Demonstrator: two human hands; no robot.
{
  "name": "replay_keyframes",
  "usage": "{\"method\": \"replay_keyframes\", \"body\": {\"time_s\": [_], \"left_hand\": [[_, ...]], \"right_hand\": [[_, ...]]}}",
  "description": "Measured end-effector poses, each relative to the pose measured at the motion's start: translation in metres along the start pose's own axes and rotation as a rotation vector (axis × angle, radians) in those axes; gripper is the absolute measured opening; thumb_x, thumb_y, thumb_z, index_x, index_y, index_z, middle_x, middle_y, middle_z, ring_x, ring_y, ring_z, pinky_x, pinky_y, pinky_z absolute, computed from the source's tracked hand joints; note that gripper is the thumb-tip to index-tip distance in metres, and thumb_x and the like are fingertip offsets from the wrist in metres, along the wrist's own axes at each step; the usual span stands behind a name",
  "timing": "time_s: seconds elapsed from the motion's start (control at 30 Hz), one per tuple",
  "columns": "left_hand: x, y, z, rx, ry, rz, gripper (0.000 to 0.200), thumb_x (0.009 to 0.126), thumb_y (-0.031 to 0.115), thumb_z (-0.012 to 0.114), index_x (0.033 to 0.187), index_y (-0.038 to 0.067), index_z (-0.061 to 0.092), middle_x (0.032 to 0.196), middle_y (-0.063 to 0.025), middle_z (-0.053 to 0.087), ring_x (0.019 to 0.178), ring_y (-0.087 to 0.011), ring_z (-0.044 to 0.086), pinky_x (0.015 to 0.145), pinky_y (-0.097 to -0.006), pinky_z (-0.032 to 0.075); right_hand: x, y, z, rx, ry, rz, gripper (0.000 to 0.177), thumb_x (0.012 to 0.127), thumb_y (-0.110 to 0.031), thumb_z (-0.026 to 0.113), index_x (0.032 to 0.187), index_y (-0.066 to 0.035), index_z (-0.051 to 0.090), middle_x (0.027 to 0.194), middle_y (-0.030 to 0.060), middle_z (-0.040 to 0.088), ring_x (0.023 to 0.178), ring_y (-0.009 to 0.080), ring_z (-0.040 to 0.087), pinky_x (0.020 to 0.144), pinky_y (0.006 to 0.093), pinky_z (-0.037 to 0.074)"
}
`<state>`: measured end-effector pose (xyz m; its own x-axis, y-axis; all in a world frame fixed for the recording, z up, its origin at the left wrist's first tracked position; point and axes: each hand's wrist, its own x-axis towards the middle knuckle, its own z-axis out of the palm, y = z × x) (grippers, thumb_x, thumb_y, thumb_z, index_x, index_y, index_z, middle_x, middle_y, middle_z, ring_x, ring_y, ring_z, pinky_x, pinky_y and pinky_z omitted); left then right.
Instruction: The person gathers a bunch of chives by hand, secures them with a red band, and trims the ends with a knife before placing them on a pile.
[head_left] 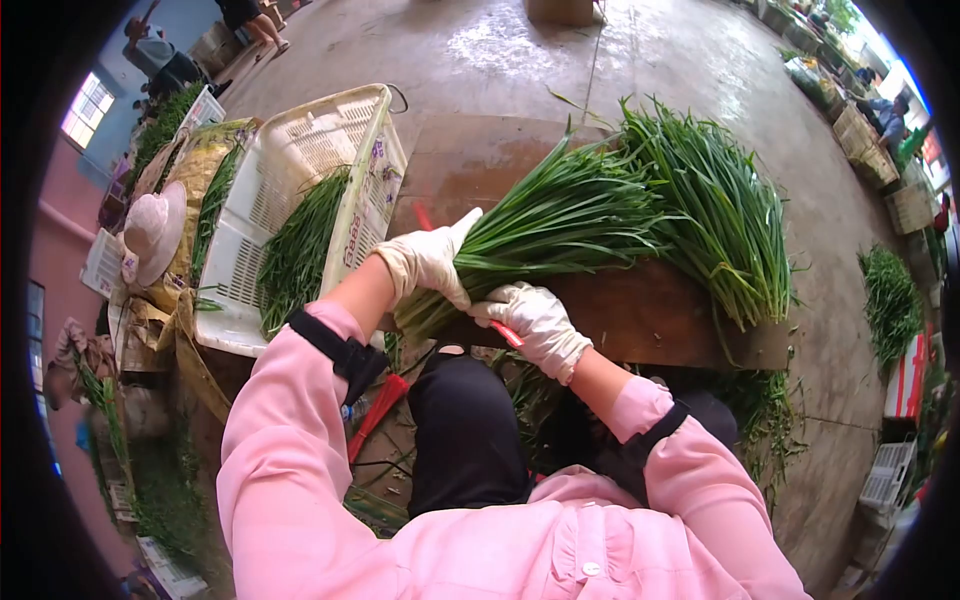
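Note:
My left hand (430, 262), in a white glove, is wrapped round the stalk end of a bunch of chives (560, 212), its thumb stretched along the leaves. The bunch lies slantwise over a brown board, leaves pointing up and right. My right hand (537, 325), gloved too, is closed beside the stalks and pinches a red tie strip (508, 334). Another red piece (422, 214) shows beyond my left hand; whether it is the same strip is hidden. A second bunch of chives (715, 215) rests on the board at the right, touching the first one's leaf tips.
A white plastic crate (375, 190) holding greens stands tilted at the left, with a pale hat (153, 232) beyond it. Red strips (378, 415) hang near my left knee. The brown board (470, 150) lies before me. Other people (160, 55) and crates are farther off.

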<state>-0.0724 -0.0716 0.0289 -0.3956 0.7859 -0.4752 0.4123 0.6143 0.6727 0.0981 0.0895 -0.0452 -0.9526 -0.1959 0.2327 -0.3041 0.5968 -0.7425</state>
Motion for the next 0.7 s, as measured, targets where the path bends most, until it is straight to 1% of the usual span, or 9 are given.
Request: {"method": "replay_keyframes", "body": {"time_s": [0.03,0.1,0.17,0.23,0.3,0.33,0.4,0.53,0.7], "left_hand": [[0.001,-0.011,0.008,-0.101,-0.006,0.062,0.149,0.053,0.007,0.097,0.165,-0.002,-0.001,0.159,-0.0163,0.044,0.142,-0.0181,0.041,0.118,-0.0311,0.035],[-0.014,0.003,0.024,-0.208,-0.007,0.006,0.149,0.055,0.007,0.098,0.164,-0.003,-0.003,0.160,-0.0163,0.042,0.142,-0.0174,0.040,0.118,-0.0297,0.033],[-0.023,0.008,0.042,-0.170,0.076,0.036,0.155,0.050,0.027,0.101,0.164,-0.003,0.001,0.146,-0.0282,0.055,0.136,-0.0303,0.054,0.113,-0.0353,0.043],[-0.028,0.014,0.049,-0.066,0.090,-0.023,0.157,0.051,0.032,0.100,0.164,-0.004,-0.002,0.145,-0.0328,0.054,0.137,-0.0362,0.053,0.113,-0.0373,0.043],[-0.031,0.019,0.051,0.006,0.074,-0.117,0.157,0.051,0.035,0.100,0.164,-0.004,-0.003,0.147,-0.0353,0.050,0.139,-0.0412,0.050,0.114,-0.0403,0.042],[-0.033,0.021,0.050,-0.001,0.060,-0.140,0.158,0.052,0.038,0.099,0.164,-0.003,-0.004,0.150,-0.0359,0.045,0.141,-0.0437,0.046,0.116,-0.0429,0.040],[-0.032,0.019,0.049,-0.026,0.061,-0.127,0.158,0.051,0.038,0.099,0.164,-0.001,-0.004,0.152,-0.0360,0.043,0.142,-0.0438,0.045,0.116,-0.0433,0.040],[-0.026,0.009,0.053,0.007,0.074,-0.123,0.161,0.051,0.040,0.100,0.164,-0.001,-0.006,0.151,-0.0359,0.044,0.141,-0.0439,0.046,0.116,-0.0439,0.040],[-0.033,0.030,0.047,0.119,0.049,-0.195,0.163,0.050,0.046,0.100,0.163,-0.003,-0.006,0.150,-0.0353,0.046,0.138,-0.0443,0.050,0.114,-0.0446,0.043]], "right_hand": [[-0.003,-0.002,-0.008,-0.005,-0.003,-0.002,0.019,0.084,-0.023,0.074,0.102,-0.022,0.078,0.096,0.0040,0.075,0.092,0.0297,0.069,0.080,0.0398,0.055],[-0.010,-0.009,-0.022,-0.171,-0.012,-0.165,0.017,0.081,-0.020,0.074,0.098,-0.022,0.077,0.093,0.0030,0.074,0.088,0.0301,0.070,0.076,0.0404,0.055],[-0.014,-0.023,-0.030,-0.180,-0.011,-0.188,0.014,0.080,-0.019,0.072,0.093,-0.022,0.076,0.089,0.0041,0.072,0.085,0.0302,0.070,0.072,0.0402,0.055],[-0.014,-0.036,-0.037,-0.128,-0.047,-0.116,0.012,0.081,-0.014,0.072,0.091,-0.014,0.078,0.085,0.0050,0.074,0.082,0.0286,0.071,0.073,0.0384,0.055],[-0.013,-0.022,-0.026,-0.019,-0.101,-0.026,0.010,0.081,-0.022,0.075,0.090,-0.018,0.077,0.086,0.0072,0.072,0.083,0.0309,0.069,0.072,0.0391,0.055],[-0.015,-0.021,-0.022,0.003,-0.017,-0.005,0.012,0.082,-0.023,0.077,0.091,-0.016,0.077,0.086,0.0079,0.072,0.083,0.0311,0.069,0.073,0.0393,0.055],[-0.018,-0.023,-0.017,0.092,0.116,0.038,0.016,0.082,-0.024,0.080,0.094,-0.013,0.078,0.085,0.0095,0.071,0.082,0.0304,0.069,0.073,0.0390,0.055],[-0.016,-0.034,-0.025,0.217,0.127,0.080,0.018,0.080,-0.021,0.082,0.096,-0.013,0.078,0.083,0.0091,0.071,0.080,0.0291,0.069,0.073,0.0379,0.054],[-0.004,-0.062,-0.034,-0.204,0.165,-0.078,0.019,0.076,-0.021,0.084,0.090,-0.011,0.076,0.093,0.0065,0.072,0.094,0.0277,0.067,0.078,0.0389,0.053]]}}
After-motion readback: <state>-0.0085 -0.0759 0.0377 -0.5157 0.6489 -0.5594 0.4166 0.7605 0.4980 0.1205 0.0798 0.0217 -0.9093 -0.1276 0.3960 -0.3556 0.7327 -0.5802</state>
